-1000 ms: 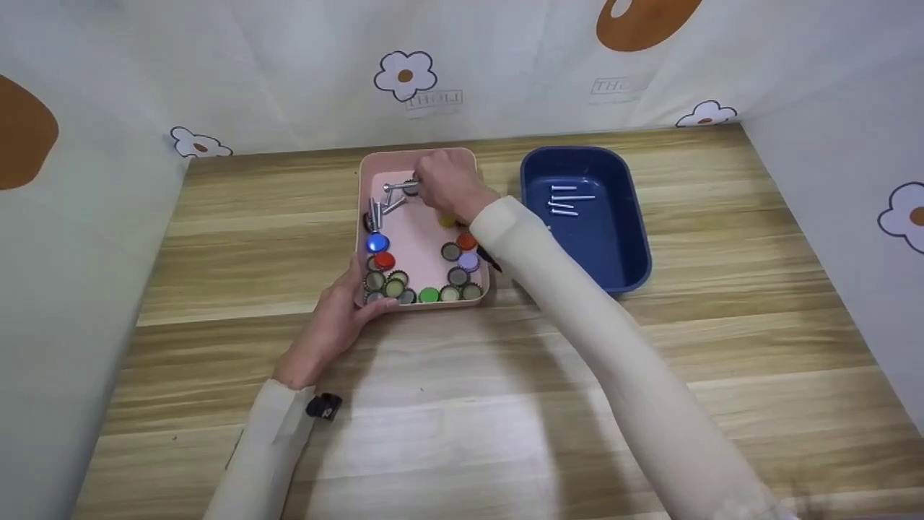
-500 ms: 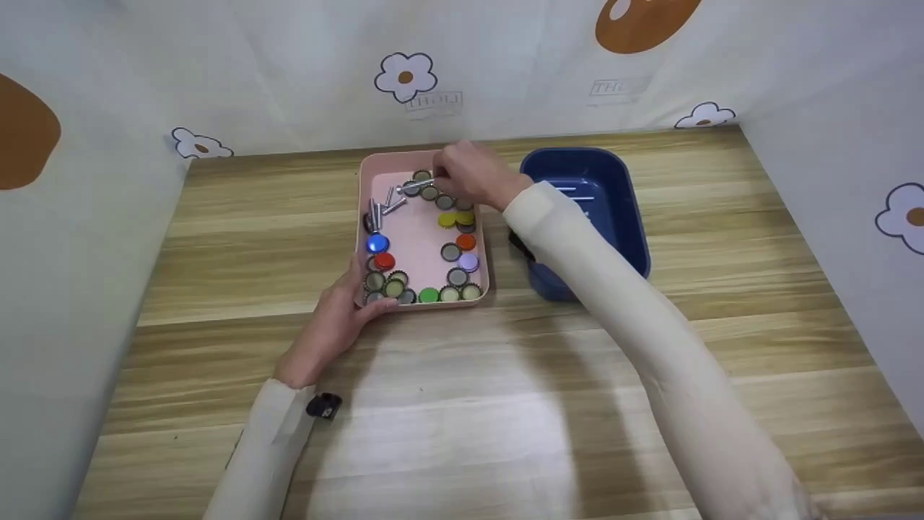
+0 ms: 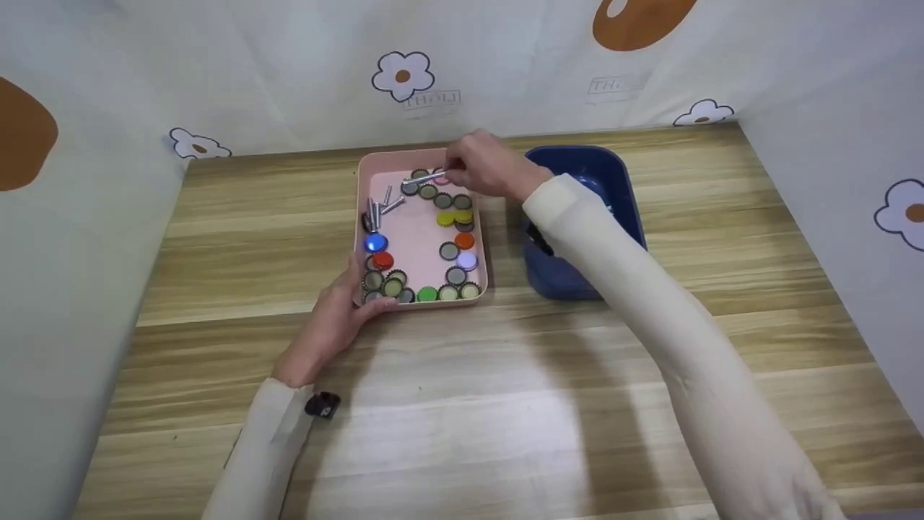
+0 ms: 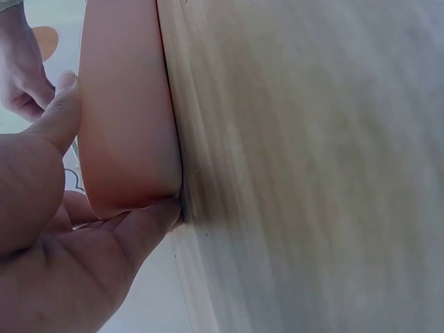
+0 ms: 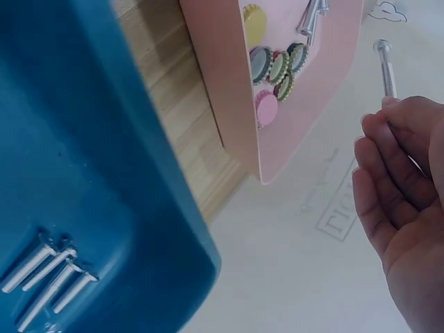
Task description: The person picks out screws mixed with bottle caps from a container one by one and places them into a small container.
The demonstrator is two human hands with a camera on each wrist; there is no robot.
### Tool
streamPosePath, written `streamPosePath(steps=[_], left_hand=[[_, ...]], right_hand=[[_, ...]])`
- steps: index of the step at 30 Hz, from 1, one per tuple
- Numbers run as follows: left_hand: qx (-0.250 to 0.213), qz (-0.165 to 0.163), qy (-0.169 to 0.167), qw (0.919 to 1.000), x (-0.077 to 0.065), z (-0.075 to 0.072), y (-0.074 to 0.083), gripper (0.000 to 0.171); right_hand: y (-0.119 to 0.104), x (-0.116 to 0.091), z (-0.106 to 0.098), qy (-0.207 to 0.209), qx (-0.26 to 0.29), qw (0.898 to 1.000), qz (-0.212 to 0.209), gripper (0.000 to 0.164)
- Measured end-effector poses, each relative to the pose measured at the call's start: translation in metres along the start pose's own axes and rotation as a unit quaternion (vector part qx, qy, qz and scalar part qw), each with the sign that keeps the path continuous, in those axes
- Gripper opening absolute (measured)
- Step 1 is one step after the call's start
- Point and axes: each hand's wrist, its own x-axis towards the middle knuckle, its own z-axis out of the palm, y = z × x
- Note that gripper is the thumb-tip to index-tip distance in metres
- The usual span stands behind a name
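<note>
My right hand (image 3: pixel 494 165) is raised over the far right corner of the pink tray (image 3: pixel 419 242). Between thumb and forefinger it pinches a silver screw (image 5: pixel 387 73), whose head points away from the hand. At the tray's near left corner, my left hand (image 3: pixel 326 325) grips the wall, thumb over the rim and fingers around the outside. Several more screws (image 3: pixel 376 215) lie along the tray's left side. Bottle caps (image 3: pixel 427 295) in many colours line its edges, some overlapping. In the right wrist view, several screws (image 5: pixel 47 295) lie inside the blue bin (image 5: pixel 118 159).
The blue bin stands right of the pink tray, a narrow gap between them, and my right forearm passes above it. Both sit on a wood-grain table (image 3: pixel 447 404). A flower-patterned sheet (image 3: pixel 505 72) rises behind and at the sides.
My right hand has lifted the screw and moved right, uncovering caps at the tray's far end. The left hand stays on the tray corner.
</note>
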Motion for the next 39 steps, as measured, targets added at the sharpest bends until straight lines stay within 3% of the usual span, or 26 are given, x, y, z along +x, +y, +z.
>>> streamPosePath(steps=[4, 11, 21, 31, 39], left_hand=[[-0.005, -0.003, -0.003, 1.0000, 0.001, 0.000, 0.000, 0.102], [-0.003, -0.001, -0.001, 1.0000, 0.000, -0.002, -0.001, 0.102], [0.028, 0.013, 0.019, 0.9993, -0.001, 0.000, 0.000, 0.101], [0.020, 0.001, 0.008, 0.9998, -0.001, 0.000, 0.000, 0.101], [0.018, 0.010, 0.012, 0.9997, -0.001, 0.000, -0.002, 0.100]], right_hand=[[0.006, -0.004, -0.004, 0.001, 0.020, 1.000, -0.008, 0.021], [0.014, -0.008, -0.011, -0.013, 0.061, 0.998, 0.019, 0.023], [0.024, -0.020, -0.016, 0.012, 0.070, 0.997, -0.004, 0.020], [0.040, -0.035, -0.026, 0.010, 0.114, 0.993, 0.030, 0.020], [0.056, -0.047, -0.027, 0.014, 0.183, 0.982, 0.039, 0.019]])
